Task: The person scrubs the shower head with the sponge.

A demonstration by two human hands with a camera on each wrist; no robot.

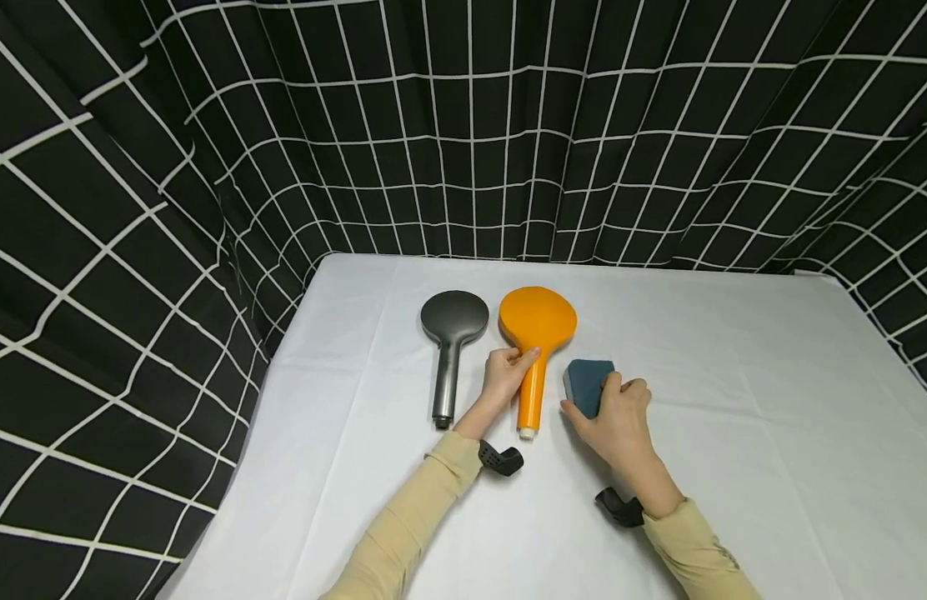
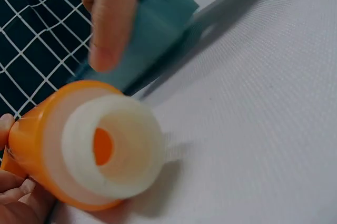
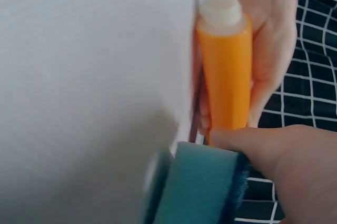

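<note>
An orange shower head (image 1: 537, 318) lies face down on the white cloth, its handle towards me. My left hand (image 1: 506, 372) grips it near the neck, thumb across the top of the handle. The open white threaded end (image 2: 113, 145) of that handle fills the front of the left wrist view. To the right, my right hand (image 1: 621, 421) holds a blue sponge (image 1: 588, 386) between thumb and fingers. In the right wrist view the sponge (image 3: 197, 187) appears close to the orange handle (image 3: 226, 76); its far side is hidden.
A dark grey shower head (image 1: 454, 321) lies left of the orange one, parallel to it. White cloth (image 1: 734, 400) covers the table. Black curtains with a white grid (image 1: 501, 150) stand behind and at both sides. Each wrist carries a black camera mount (image 1: 501, 458).
</note>
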